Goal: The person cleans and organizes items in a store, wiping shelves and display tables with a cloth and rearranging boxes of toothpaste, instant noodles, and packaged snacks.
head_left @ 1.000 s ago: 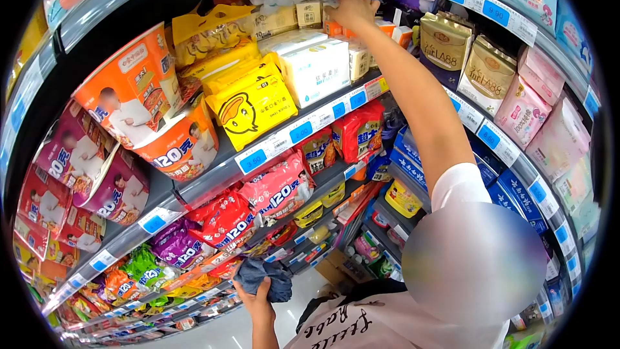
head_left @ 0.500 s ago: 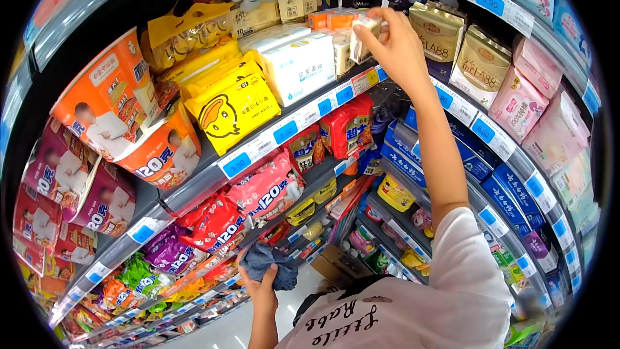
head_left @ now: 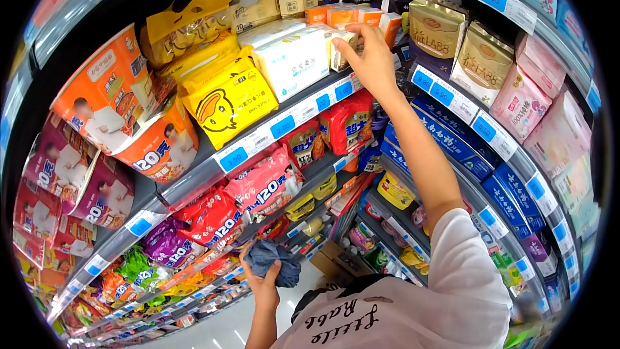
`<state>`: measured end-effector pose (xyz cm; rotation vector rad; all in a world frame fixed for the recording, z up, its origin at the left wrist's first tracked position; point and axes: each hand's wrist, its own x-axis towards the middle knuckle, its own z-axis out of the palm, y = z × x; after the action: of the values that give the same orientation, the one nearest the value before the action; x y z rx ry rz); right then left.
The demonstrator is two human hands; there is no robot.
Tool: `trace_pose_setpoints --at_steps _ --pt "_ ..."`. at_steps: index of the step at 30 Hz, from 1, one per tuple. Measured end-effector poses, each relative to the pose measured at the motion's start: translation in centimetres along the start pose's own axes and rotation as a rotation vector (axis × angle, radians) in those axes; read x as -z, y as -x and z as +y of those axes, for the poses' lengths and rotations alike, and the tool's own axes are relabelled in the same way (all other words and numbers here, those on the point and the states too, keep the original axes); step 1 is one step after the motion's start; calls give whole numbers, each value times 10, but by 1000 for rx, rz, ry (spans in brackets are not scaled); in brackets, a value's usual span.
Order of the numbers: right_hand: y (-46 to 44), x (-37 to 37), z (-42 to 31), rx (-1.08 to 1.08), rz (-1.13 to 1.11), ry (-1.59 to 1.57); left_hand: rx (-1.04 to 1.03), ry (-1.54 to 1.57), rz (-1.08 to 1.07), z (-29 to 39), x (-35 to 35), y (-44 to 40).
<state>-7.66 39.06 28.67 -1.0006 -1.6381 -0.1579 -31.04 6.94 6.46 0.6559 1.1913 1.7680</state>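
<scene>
A: State the position of the right hand.
B: The right hand [head_left: 376,64] is at the front of the shelf [head_left: 205,150], extended from a straightened arm. Its thumb and fingertips are at a small pack [head_left: 339,58].

A: How far apart are the fingers?
B: They are bent and parted by about the width of the pack. The thumb bears on the near side; the fingertips reach over the top. The pack is held between them. Grip force: cannot tell.

A: Where is the pack?
B: On the shelf, upright, just beside the right end of the white tissues [head_left: 292,68]. The hand covers part of it.

A: What surrounds it?
B: Orange boxes [head_left: 341,16] stand behind it. Yellow wipes [head_left: 231,106] lie on the far side of the tissues. Price tags [head_left: 283,128] run along the shelf edge. Gold pouches [head_left: 436,31] stand on the adjoining shelf, right of the hand.

A: State the left hand.
B: The left hand [head_left: 263,284] is low, above the floor [head_left: 303,292] and well apart from the pack. It holds a crumpled dark cloth [head_left: 279,262]. The thumb lies across the cloth; the fingers curl round its other side, partly hidden.
</scene>
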Motion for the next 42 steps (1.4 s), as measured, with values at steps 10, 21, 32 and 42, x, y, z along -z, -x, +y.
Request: trace_pose_setpoints --at_steps 10,21,32,42 --pt "13 10 3 46 -189 -155 -12 -6 8 3 -6 5" --pt "18 9 1 162 -112 -26 -1 -9 81 -9 6 6" --pt "6 32 -49 309 -49 -70 -8 26 46 -2 -3 4" --pt "160 36 -134 701 -1141 -604 36 255 -97 11 -20 4"
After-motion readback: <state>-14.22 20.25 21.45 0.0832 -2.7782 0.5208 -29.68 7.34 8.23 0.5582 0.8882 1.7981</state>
